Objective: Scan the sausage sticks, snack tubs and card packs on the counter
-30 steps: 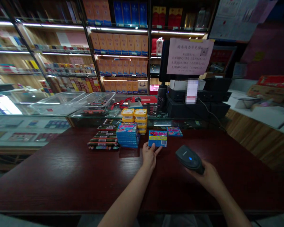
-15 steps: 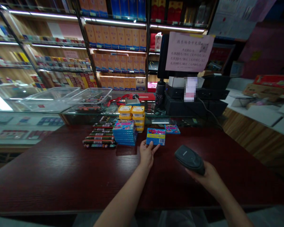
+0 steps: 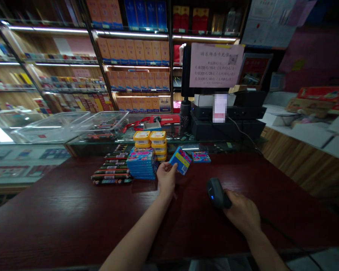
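Note:
My left hand point(image 3: 166, 176) pinches a flat blue packet point(image 3: 181, 161) by its lower left corner, and the packet tilts with a yellow band and barcode showing. My right hand point(image 3: 243, 210) is wrapped round the handle of a dark barcode scanner point(image 3: 217, 192), which shows a small blue light. Just left of my left hand stands a stack of similar blue packets point(image 3: 142, 165). One more blue packet point(image 3: 201, 156) lies beyond, at the back of the brown table point(image 3: 81, 222). Yellow-lidded tubs point(image 3: 158, 143) are piled behind the stack, with several dark stick-shaped packs point(image 3: 111, 173) on its left.
Behind the table runs a glass counter point(image 3: 169, 136) with clear plastic trays point(image 3: 101, 121). A monitor with a pink paper sign point(image 3: 216, 66) stands above black machines point(image 3: 228, 130). The scanner's cable point(image 3: 288, 237) trails to the lower right. Lit shelves of boxes point(image 3: 135, 81) line the back.
The blue packet has tilted clockwise in my left hand. The scanner has turned more upright in my right hand, and its blue light now shows. The whole view has shifted slightly.

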{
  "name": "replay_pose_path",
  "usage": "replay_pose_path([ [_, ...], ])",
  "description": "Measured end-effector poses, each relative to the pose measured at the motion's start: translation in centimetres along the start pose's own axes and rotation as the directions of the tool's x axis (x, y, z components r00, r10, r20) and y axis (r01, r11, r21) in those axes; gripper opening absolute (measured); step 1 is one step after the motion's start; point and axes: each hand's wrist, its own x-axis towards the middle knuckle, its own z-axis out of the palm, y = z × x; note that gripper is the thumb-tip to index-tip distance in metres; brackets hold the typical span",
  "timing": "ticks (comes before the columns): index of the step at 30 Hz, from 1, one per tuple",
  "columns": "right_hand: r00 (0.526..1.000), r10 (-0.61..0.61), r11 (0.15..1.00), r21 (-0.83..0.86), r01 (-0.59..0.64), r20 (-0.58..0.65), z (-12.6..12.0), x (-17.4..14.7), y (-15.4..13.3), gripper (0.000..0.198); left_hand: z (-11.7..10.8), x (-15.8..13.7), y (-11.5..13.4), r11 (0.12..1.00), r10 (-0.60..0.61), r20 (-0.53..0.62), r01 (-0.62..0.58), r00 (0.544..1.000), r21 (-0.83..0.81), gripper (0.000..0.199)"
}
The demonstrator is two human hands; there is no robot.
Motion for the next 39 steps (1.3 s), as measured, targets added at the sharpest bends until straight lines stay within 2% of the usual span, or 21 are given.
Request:
replay_pose_path([
  [1, 1.0, -0.006, 1.0, 0.017, 0.006, -0.013, 0.2, 0.0, 0.1, 0.026, 0.3, 0.7, 0.3, 0.981, 0.122, 0.05, -0.128, 0.991, 0.146, 0.025],
  [2, 1.0, -0.011, 0.999, 0.031, 0.012, -0.019, 0.4, 0.0, 0.2, 0.027, 0.7, 1.4, 0.5, 0.917, 0.241, 0.141, -0.273, 0.96, 0.291, 0.019],
  [3, 1.0, -0.017, 0.999, 0.044, 0.017, -0.021, 0.6, 0.0, 0.3, 0.026, 1.1, 2.1, 0.7, 0.806, 0.336, 0.266, -0.422, 0.903, 0.414, 0.014],
  [4, 1.0, -0.023, 0.998, 0.055, 0.024, -0.02, 0.7, 0.0, 0.5, 0.026, 1.6, 2.6, 0.9, 0.663, 0.39, 0.409, -0.56, 0.825, 0.497, 0.011],
  [6, 0.999, -0.034, 0.996, 0.086, 0.036, -0.021, 1.0, 0.0, 0.7, 0.026, 2.9, 3.5, 1.0, 0.37, 0.376, 0.664, -0.761, 0.647, 0.533, 0.01],
  [8, 0.999, -0.04, 0.991, 0.124, 0.043, -0.028, 1.2, 0.0, 0.8, 0.026, 4.4, 3.9, 0.6, 0.175, 0.288, 0.813, -0.863, 0.506, 0.474, 0.01],
  [10, 0.999, -0.039, 0.988, 0.151, 0.043, -0.031, 1.2, 0.0, 0.9, 0.026, 6.2, 4.1, -0.2, 0.1, 0.214, 0.878, -0.903, 0.429, 0.417, 0.012],
  [12, 0.999, -0.037, 0.987, 0.157, 0.04, -0.026, 1.2, 0.0, 0.9, 0.026, 8.0, 4.2, -1.2, 0.095, 0.171, 0.9, -0.916, 0.401, 0.39, 0.014],
  [16, 1.0, -0.018, 0.988, 0.156, 0.017, 0.008, 0.9, 0.0, 0.8, 0.027, 10.2, 4.4, -3.1, 0.122, 0.106, 0.903, -0.907, 0.416, 0.403, 0.015],
  [19, 0.999, -0.018, 0.984, 0.177, 0.012, 0.03, 0.7, 0.0, 0.8, 0.03, 10.0, 4.7, -4.2, 0.153, 0.057, 0.892, -0.887, 0.448, 0.435, 0.009],
  [20, 0.999, -0.016, 0.983, 0.185, 0.01, 0.034, 0.7, 0.1, 0.8, 0.029, 9.6, 4.8, -4.5, 0.167, 0.054, 0.875, -0.868, 0.481, 0.467, 0.016],
  [21, 0.999, -0.013, 0.982, 0.191, 0.005, 0.038, 0.6, 0.1, 0.7, 0.028, 9.1, 5.0, -4.9, 0.181, 0.061, 0.842, -0.836, 0.535, 0.518, 0.024],
  [23, 0.999, 0.001, 0.981, 0.196, -0.009, 0.043, 0.5, 0.2, 0.6, 0.027, 8.1, 5.3, -5.5, 0.23, 0.098, 0.723, -0.722, 0.684, 0.652, 0.036],
  [24, 0.999, 0.01, 0.981, 0.195, -0.018, 0.044, 0.4, 0.3, 0.6, 0.027, 7.6, 5.4, -5.8, 0.266, 0.108, 0.654, -0.655, 0.749, 0.707, 0.036],
  [25, 0.999, 0.018, 0.981, 0.194, -0.026, 0.043, 0.3, 0.3, 0.5, 0.027, 7.3, 5.5, -6.1, 0.307, 0.105, 0.597, -0.597, 0.795, 0.741, 0.033],
  [26, 0.999, 0.022, 0.981, 0.194, -0.03, 0.044, 0.2, 0.3, 0.4, 0.027, 7.0, 5.6, -6.4, 0.347, 0.093, 0.562, -0.556, 0.822, 0.755, 0.028],
  [30, 0.998, 0.039, 0.985, 0.163, -0.048, 0.058, -0.1, 0.4, 0.3, 0.025, 7.3, 5.7, -6.9, 0.439, 0.07, 0.552, -0.522, 0.831, 0.731, 0.012],
  [39, 0.998, 0.025, 0.982, 0.186, -0.035, 0.06, 0.4, 0.3, 0.6, 0.026, 9.1, 5.7, -7.7, 0.489, 0.086, 0.532, -0.501, 0.843, 0.714, 0.008],
])
